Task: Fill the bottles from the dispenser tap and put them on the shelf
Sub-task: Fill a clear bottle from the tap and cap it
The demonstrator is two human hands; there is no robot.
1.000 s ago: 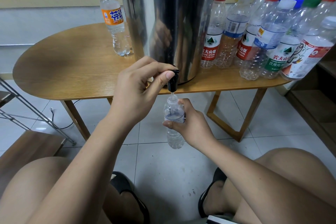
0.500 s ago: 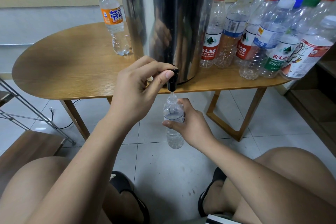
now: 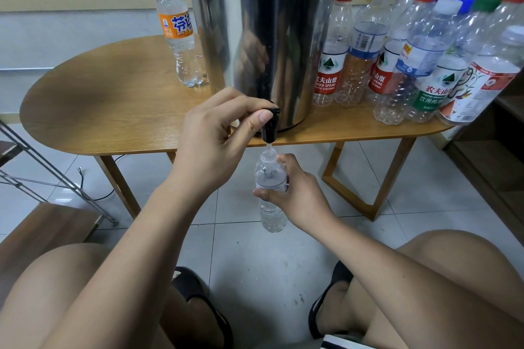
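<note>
Nothing has shifted over the last second: my left hand [image 3: 215, 136] stays pinched on the tap [image 3: 269, 129], my right hand [image 3: 300, 195] stays wrapped round the small bottle [image 3: 270, 178] directly below the tap, so I judge filling continues.

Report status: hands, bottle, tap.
Left hand holds the tap, thumb on top. Right hand grips the small bottle under it, water running in. Capped bottles right of the dispenser, clear of the tap.
</note>
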